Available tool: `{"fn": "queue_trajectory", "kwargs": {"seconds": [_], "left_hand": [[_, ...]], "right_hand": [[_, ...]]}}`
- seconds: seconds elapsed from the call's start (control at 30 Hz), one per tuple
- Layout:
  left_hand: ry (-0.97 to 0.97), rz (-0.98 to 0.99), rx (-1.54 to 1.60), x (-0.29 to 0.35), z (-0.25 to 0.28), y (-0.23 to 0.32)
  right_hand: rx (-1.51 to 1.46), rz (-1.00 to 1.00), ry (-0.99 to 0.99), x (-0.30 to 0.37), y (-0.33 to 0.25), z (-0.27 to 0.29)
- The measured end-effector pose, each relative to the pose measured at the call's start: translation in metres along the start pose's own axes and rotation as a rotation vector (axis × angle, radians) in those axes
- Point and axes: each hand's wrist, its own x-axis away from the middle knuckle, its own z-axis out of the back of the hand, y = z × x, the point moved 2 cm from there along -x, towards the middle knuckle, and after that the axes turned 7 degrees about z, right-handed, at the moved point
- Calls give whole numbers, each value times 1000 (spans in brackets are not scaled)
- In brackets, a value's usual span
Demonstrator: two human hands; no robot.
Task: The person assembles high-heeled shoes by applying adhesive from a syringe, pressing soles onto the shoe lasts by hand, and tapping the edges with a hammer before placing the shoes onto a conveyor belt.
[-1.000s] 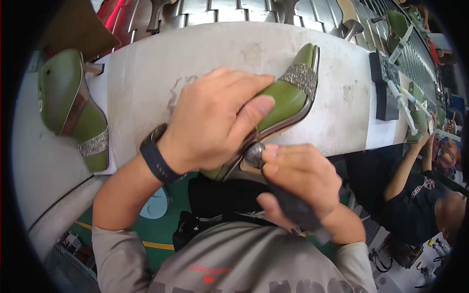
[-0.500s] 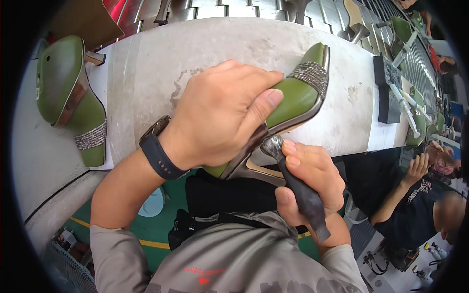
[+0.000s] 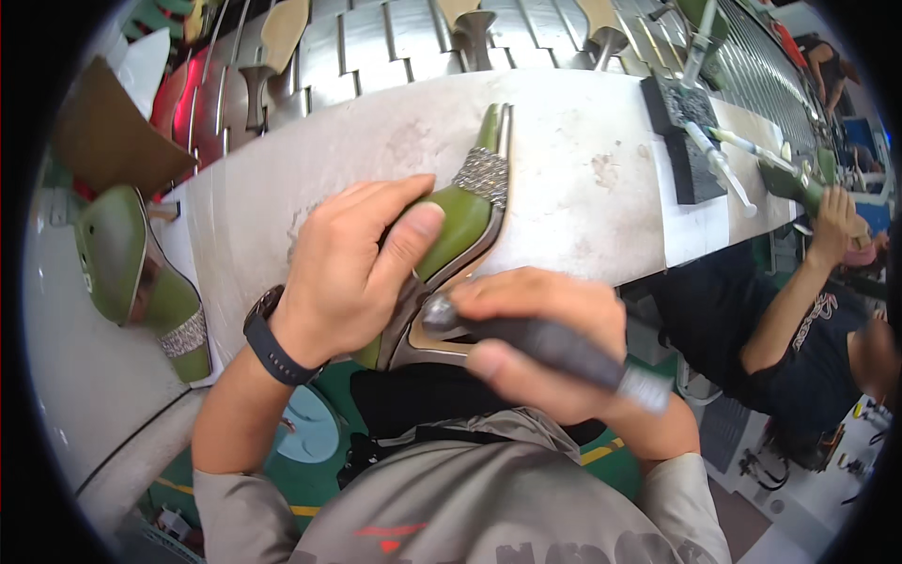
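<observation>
The left hand [image 3: 362, 254] holds the green shoe [image 3: 462, 230] tight at the middle of the white table [image 3: 583, 226], with its toe pointing far. The right hand [image 3: 564, 310] is wrapped around a dark tool [image 3: 554, 346]. The tool's shiny round end is by the shoe's heel; I cannot tell if they touch. Another green shoe [image 3: 113, 254] lies far left.

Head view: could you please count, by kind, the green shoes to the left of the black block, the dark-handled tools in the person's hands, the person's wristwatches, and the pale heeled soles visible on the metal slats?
Green shoes: 2 (one in the left hand, one at far left)
Dark-handled tool: 1 (right hand)
Wristwatch: 1
Pale heeled soles: 3
Total: 7
</observation>
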Motion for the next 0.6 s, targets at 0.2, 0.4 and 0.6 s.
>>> {"fn": "queue_trajectory", "kwargs": {"seconds": [0.2,0.4,0.6], "left_hand": [[-51,131,-203,-27,-26,42],[-84,103,-256,-27,-30,39],[-55,79,-251,-29,-27,40]], "right_hand": [[-30,-193,391,-7,-23,69],[-168,-360,219,-33,-3,57],[-157,-204,310,-73,36,71]]}}
